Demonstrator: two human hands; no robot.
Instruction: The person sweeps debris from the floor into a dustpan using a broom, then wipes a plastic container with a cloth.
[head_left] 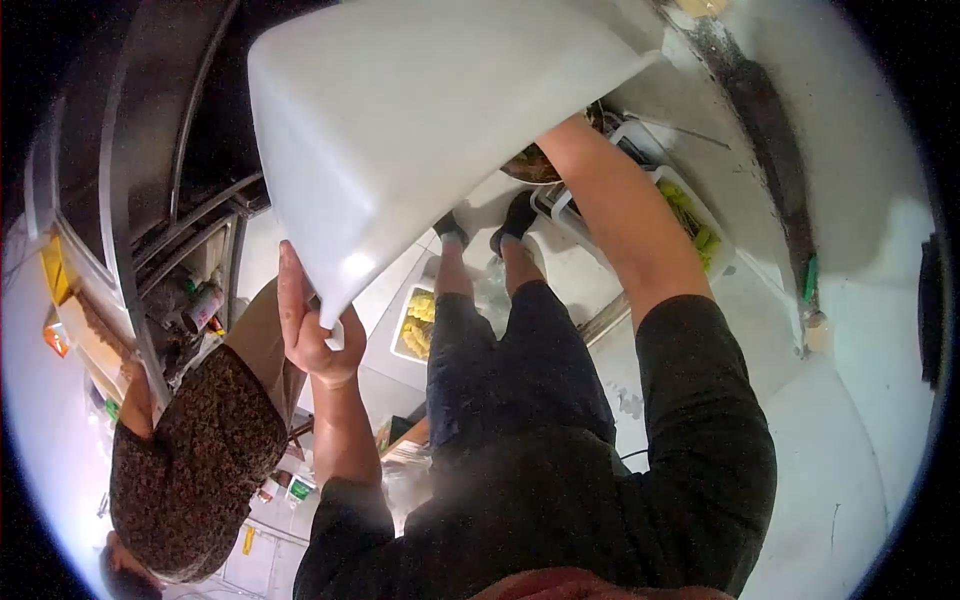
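A large white plastic tub (400, 120) is held up, tilted, in front of me and fills the upper middle of the head view. My left hand (320, 330) grips a lower corner of its rim, fingers wrapped round the edge and one finger stretched along the side. My right forearm (620, 210) reaches up under the tub's right edge. The right hand itself is hidden behind the tub, so its fingers and anything in them do not show. Below that edge, part of a dark round pan or bowl (530, 168) shows near my right forearm.
On the floor stand a white container of yellow food (418, 325) and a white bin of green vegetables (690, 215). To the left, another person in a patterned shirt (200, 460) bends beside metal shelving (190, 255). A white wall (870, 230) runs along the right.
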